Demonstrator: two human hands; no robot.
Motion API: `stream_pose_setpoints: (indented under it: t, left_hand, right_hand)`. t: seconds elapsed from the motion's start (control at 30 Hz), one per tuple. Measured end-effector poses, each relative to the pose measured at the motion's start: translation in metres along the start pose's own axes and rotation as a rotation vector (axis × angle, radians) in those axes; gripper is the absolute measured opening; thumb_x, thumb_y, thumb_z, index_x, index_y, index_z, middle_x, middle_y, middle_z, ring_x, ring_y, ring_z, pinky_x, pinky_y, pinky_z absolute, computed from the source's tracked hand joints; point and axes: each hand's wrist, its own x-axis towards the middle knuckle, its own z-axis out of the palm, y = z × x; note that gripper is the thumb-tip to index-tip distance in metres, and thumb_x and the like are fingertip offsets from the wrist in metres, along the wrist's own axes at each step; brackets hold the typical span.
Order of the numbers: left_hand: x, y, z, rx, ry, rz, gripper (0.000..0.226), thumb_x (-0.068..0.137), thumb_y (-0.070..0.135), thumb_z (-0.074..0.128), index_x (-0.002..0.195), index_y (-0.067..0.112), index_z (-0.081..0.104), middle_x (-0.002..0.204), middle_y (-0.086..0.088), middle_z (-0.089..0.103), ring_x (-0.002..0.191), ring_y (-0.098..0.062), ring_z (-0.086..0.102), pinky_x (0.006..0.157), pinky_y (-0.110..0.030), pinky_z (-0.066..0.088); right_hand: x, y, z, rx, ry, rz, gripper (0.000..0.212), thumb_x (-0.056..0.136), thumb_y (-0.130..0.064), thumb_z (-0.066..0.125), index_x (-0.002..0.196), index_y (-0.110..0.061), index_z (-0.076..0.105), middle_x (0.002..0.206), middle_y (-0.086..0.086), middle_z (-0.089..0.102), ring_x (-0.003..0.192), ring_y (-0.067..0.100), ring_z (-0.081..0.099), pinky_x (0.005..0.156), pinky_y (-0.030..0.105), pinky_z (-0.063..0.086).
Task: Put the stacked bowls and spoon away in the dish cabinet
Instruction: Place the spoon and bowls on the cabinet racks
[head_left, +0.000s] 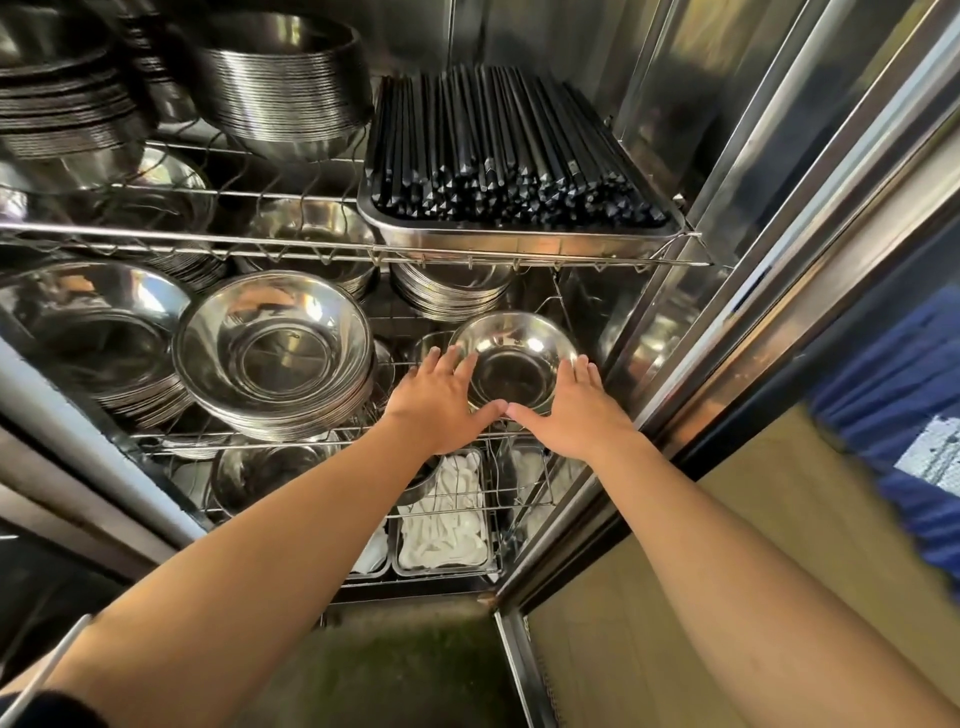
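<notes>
The stacked bowls (514, 364) are small, shiny steel bowls at the right end of the dish cabinet's middle wire shelf (208, 439). My left hand (436, 400) cups their left side and my right hand (571, 410) cups their right side. On both hands the fingers lie along the rim, and the thumbs nearly meet at the near edge. I cannot tell whether the bowls rest on the shelf. No spoon shows in either hand. White spoons (447, 514) lie in steel trays on the shelf below.
A taller stack of big steel bowls (275, 353) stands just left of my hands. Above, a steel tray (519, 241) of black chopsticks (498, 156) overhangs the shelf. The cabinet's steel side wall and door frame (753, 260) are close on the right.
</notes>
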Motion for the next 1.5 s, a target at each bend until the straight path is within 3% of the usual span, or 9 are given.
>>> stream_pose_setpoints:
  t: [0.43,0.83,1.5]
  left_hand:
    - [-0.005,-0.007,0.007,0.002,-0.011,-0.029,0.099,0.08,0.083,-0.004,0.158,0.021,-0.001,0.165,-0.002,-0.003,0.15,-0.024,-0.004,0.119,-0.048,0.016]
    - [-0.022,-0.016,0.008,-0.039,-0.015,-0.061,0.097,0.085,0.08,0.005,0.158,0.017,0.0,0.165,-0.007,-0.002,0.15,-0.023,-0.003,0.119,-0.043,0.012]
    - [-0.043,-0.034,0.01,-0.085,-0.007,-0.134,0.099,0.085,0.08,0.011,0.157,0.013,0.003,0.164,-0.014,0.008,0.147,-0.033,0.018,0.115,-0.047,0.023]
  right_hand:
    - [-0.002,-0.004,-0.002,-0.011,-0.066,-0.019,0.142,0.064,-0.095,0.049,0.16,-0.007,-0.007,0.168,0.012,-0.012,0.155,0.025,-0.011,0.121,0.048,0.019]
    - [-0.006,-0.018,0.003,-0.021,-0.068,-0.052,0.145,0.062,-0.096,0.049,0.16,-0.005,-0.006,0.169,0.013,-0.011,0.155,0.027,-0.009,0.122,0.048,0.015]
    - [-0.016,-0.046,0.006,-0.027,-0.107,-0.117,0.147,0.061,-0.099,0.046,0.159,-0.003,-0.007,0.169,0.015,-0.01,0.155,0.027,-0.009,0.122,0.047,0.012]
